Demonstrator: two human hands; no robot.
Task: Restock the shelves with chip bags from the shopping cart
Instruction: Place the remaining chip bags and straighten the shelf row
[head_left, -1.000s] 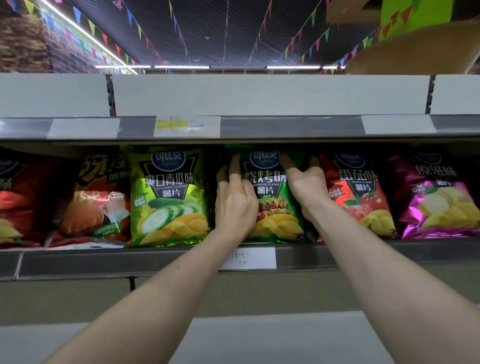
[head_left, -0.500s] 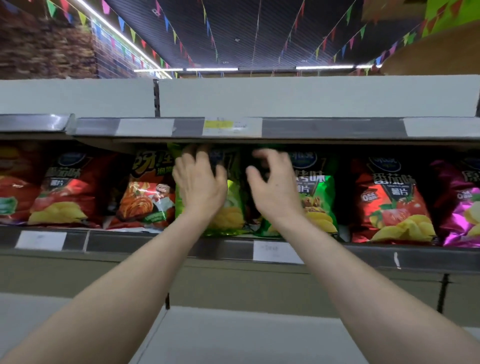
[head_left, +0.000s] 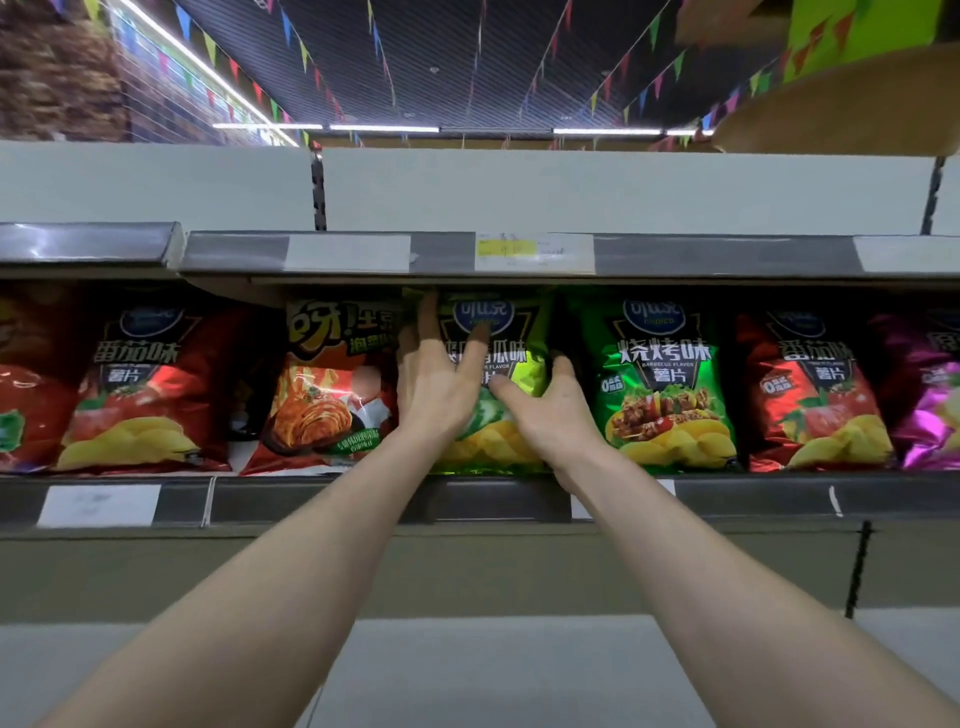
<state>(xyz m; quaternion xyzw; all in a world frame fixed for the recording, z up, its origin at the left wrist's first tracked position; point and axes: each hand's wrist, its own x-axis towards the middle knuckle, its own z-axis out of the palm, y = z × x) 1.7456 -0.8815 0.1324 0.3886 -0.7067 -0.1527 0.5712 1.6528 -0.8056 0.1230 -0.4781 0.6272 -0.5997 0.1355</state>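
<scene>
My 2 bare forearms reach up and forward to the shelf. My left hand lies flat against the lime-green chip bag, fingers straight and spread, the longest one running up the bag's left edge to its top. My right hand grips the same bag: the thumb lies across the front and the fingers curl round the right edge. The bag stands upright on the shelf, between its neighbours, with a blue oval badge on top and "FLAVOR" partly showing between my fingers.

Touching it on the right is a darker green bag that reads "烧烤味", "BARBECUE FLAVOR" and "薯片", with a "0" mark. Beyond that stand a red bag marked "番茄味 薯片" and a purple bag cut off by the frame. On the left is an orange-red bag with large yellow characters, then another red "番茄味" bag.

A white tag sits on the shelf's front rail. On the rail above, a yellow-and-white label is too blurred to read. Coloured pennant flags and light strips hang under the dark ceiling.
</scene>
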